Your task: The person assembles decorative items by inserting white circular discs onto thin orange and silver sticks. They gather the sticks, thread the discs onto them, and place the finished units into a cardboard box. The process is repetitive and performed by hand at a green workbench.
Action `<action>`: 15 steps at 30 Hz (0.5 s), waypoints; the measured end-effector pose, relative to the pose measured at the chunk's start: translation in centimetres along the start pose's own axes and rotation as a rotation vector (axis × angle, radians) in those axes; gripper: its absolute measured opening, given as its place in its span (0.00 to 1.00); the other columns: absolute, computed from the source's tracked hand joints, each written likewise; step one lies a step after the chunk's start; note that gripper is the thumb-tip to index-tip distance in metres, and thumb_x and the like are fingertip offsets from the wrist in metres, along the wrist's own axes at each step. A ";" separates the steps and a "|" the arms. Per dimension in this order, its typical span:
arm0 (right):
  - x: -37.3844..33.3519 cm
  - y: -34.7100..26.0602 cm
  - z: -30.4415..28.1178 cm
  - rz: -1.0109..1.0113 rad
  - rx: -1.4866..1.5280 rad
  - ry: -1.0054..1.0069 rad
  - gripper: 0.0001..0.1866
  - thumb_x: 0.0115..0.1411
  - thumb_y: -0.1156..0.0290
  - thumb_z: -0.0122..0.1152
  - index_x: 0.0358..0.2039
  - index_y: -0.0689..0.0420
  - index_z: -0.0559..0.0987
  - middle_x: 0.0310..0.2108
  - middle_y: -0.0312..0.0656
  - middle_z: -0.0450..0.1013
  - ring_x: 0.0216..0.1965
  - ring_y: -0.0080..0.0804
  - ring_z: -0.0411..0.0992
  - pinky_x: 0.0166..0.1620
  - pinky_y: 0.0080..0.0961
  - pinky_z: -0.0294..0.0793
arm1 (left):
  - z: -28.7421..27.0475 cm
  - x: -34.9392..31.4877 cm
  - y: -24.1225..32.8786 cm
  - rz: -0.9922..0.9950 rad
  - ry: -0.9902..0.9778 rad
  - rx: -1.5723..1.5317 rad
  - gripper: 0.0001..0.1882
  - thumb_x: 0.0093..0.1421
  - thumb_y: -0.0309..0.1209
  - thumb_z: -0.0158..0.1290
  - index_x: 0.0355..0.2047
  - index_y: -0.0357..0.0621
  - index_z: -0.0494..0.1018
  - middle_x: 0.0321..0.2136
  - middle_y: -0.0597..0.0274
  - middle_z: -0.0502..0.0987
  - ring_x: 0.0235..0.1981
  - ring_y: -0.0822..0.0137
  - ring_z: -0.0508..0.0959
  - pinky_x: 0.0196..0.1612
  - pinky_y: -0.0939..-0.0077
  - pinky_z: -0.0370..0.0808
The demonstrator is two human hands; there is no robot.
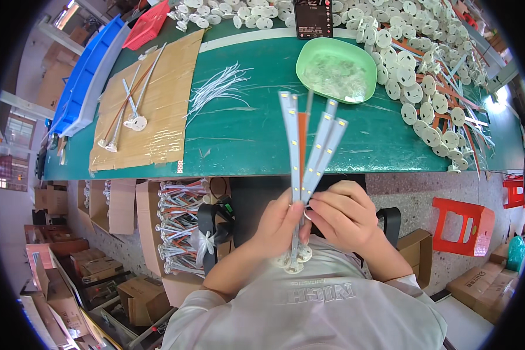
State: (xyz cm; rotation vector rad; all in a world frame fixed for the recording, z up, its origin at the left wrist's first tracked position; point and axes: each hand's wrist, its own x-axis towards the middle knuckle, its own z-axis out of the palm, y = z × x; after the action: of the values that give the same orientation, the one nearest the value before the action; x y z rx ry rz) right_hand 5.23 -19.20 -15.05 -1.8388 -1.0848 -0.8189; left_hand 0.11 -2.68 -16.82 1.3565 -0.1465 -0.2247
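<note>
My left hand (279, 224) is closed around a bundle of LED light strips (296, 153), held upright in front of my chest. The strips fan out at the top; most are pale with small yellowish chips, and one shows an orange face. White round discs (294, 265) sit at the bundle's lower end, close to my shirt. Beside the bundle, the fingers of my right hand (347, 214) pinch a thin white tie (307, 214), part of which curves out near the strips. The rest of the tie is hidden by my fingers. More white ties (219, 87) lie loose on the green table (239, 149).
A cardboard sheet (169, 111) holds several loose strips. Past it stand a blue tray (87, 81) and a red basket (147, 26). A green bowl (306, 73), a phone (312, 20) and a large heap of disc-ended strips (411, 76) occupy the far right. Below, a box holds bundled strips (181, 224).
</note>
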 end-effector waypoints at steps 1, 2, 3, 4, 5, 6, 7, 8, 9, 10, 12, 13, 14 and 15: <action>-0.1 0.0 0.0 0.004 0.023 -0.017 0.18 0.32 0.76 0.70 0.29 0.65 0.78 0.29 0.42 0.75 0.27 0.34 0.70 0.28 0.27 0.71 | -0.1 -0.1 -0.3 0.000 -0.022 -0.019 0.15 0.71 0.33 0.34 0.49 0.35 0.63 0.17 0.64 0.70 0.16 0.74 0.73 0.22 0.78 0.72; -0.2 -0.2 -0.1 0.007 0.046 -0.035 0.18 0.32 0.76 0.69 0.29 0.65 0.78 0.29 0.41 0.75 0.26 0.34 0.70 0.29 0.26 0.71 | -0.2 -0.2 -0.4 -0.001 -0.044 -0.037 0.15 0.71 0.33 0.34 0.49 0.35 0.63 0.17 0.64 0.71 0.16 0.74 0.73 0.22 0.78 0.71; -0.2 -0.2 -0.2 0.014 0.068 -0.054 0.18 0.32 0.76 0.69 0.29 0.65 0.78 0.28 0.41 0.75 0.26 0.33 0.71 0.29 0.26 0.71 | -0.2 -0.1 -0.2 -0.002 -0.039 -0.016 0.15 0.71 0.33 0.34 0.48 0.35 0.63 0.17 0.63 0.71 0.16 0.73 0.73 0.22 0.78 0.71; 0.1 -0.3 -0.1 0.015 0.055 -0.036 0.18 0.32 0.76 0.68 0.29 0.64 0.78 0.26 0.40 0.74 0.24 0.31 0.70 0.28 0.25 0.70 | -0.2 -0.1 0.0 -0.002 -0.033 0.005 0.15 0.70 0.33 0.34 0.47 0.34 0.64 0.16 0.63 0.71 0.16 0.73 0.73 0.22 0.78 0.71; 0.1 -0.2 -0.1 0.001 0.036 -0.044 0.18 0.32 0.75 0.68 0.28 0.64 0.78 0.26 0.40 0.74 0.24 0.31 0.70 0.27 0.25 0.69 | -0.2 0.0 0.2 -0.003 -0.028 0.027 0.15 0.70 0.33 0.34 0.46 0.34 0.64 0.16 0.63 0.71 0.16 0.73 0.73 0.21 0.78 0.71; -0.1 0.0 -0.2 -0.014 0.017 -0.052 0.18 0.32 0.74 0.68 0.28 0.64 0.78 0.26 0.40 0.74 0.24 0.31 0.70 0.27 0.25 0.68 | -0.3 0.0 0.4 0.000 -0.038 0.086 0.15 0.70 0.33 0.34 0.45 0.34 0.64 0.16 0.63 0.71 0.16 0.73 0.73 0.21 0.78 0.71; -0.2 0.1 -0.2 -0.028 -0.003 -0.060 0.18 0.33 0.74 0.68 0.28 0.64 0.78 0.26 0.40 0.74 0.24 0.30 0.70 0.26 0.25 0.67 | -0.3 0.1 0.7 0.003 -0.048 0.145 0.14 0.70 0.33 0.34 0.44 0.34 0.65 0.16 0.63 0.71 0.16 0.72 0.73 0.21 0.78 0.71; -0.3 0.2 -0.3 -0.045 -0.025 -0.076 0.17 0.33 0.73 0.68 0.28 0.64 0.78 0.27 0.40 0.74 0.24 0.30 0.70 0.26 0.25 0.67 | -0.4 0.1 0.8 0.005 -0.059 0.204 0.14 0.70 0.33 0.34 0.44 0.34 0.65 0.16 0.62 0.71 0.16 0.72 0.73 0.21 0.77 0.71; -0.3 0.3 -0.4 -0.060 -0.048 -0.092 0.17 0.34 0.72 0.67 0.28 0.63 0.78 0.27 0.40 0.74 0.24 0.29 0.70 0.25 0.25 0.66 | -0.4 0.1 0.8 0.005 -0.066 0.211 0.14 0.70 0.33 0.35 0.43 0.34 0.65 0.16 0.62 0.71 0.15 0.72 0.73 0.21 0.77 0.71; -0.3 0.3 -0.5 -0.075 -0.071 -0.108 0.16 0.35 0.72 0.67 0.28 0.63 0.77 0.27 0.40 0.73 0.23 0.29 0.69 0.25 0.25 0.66 | -0.4 0.0 0.8 0.005 -0.073 0.219 0.14 0.70 0.33 0.35 0.42 0.34 0.65 0.16 0.62 0.71 0.15 0.71 0.73 0.21 0.77 0.70; -0.5 -0.2 -0.7 -0.055 -0.120 -0.179 0.16 0.35 0.70 0.67 0.27 0.62 0.77 0.26 0.39 0.72 0.23 0.28 0.69 0.25 0.24 0.66 | -0.4 0.0 0.8 0.001 -0.084 0.223 0.13 0.70 0.33 0.35 0.41 0.35 0.65 0.16 0.61 0.71 0.15 0.71 0.73 0.21 0.77 0.70; -0.5 -0.4 -0.8 -0.045 -0.145 -0.215 0.16 0.35 0.69 0.67 0.27 0.62 0.76 0.26 0.38 0.72 0.23 0.27 0.69 0.25 0.24 0.66 | -0.4 -0.1 0.7 -0.004 -0.088 0.219 0.13 0.70 0.33 0.35 0.41 0.35 0.66 0.16 0.61 0.71 0.15 0.70 0.73 0.21 0.77 0.70; -0.6 -0.4 -0.8 -0.036 -0.138 -0.211 0.16 0.35 0.70 0.68 0.27 0.61 0.76 0.25 0.38 0.72 0.23 0.27 0.69 0.24 0.24 0.66 | -0.4 -0.1 0.7 -0.008 -0.092 0.216 0.13 0.70 0.33 0.36 0.41 0.35 0.66 0.16 0.61 0.72 0.15 0.70 0.73 0.21 0.77 0.70; -0.7 -0.4 -0.6 -0.024 -0.132 -0.207 0.16 0.35 0.70 0.68 0.26 0.61 0.75 0.25 0.38 0.71 0.22 0.27 0.69 0.23 0.23 0.66 | -0.4 -0.1 0.9 -0.005 -0.090 0.232 0.13 0.70 0.33 0.36 0.40 0.35 0.66 0.16 0.61 0.72 0.15 0.70 0.73 0.22 0.77 0.70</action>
State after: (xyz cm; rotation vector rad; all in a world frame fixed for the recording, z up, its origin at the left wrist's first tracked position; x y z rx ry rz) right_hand 4.49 -19.89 -15.21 -2.0608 -1.2090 -0.7411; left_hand 0.18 -2.15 -16.03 1.5778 -0.2504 -0.2794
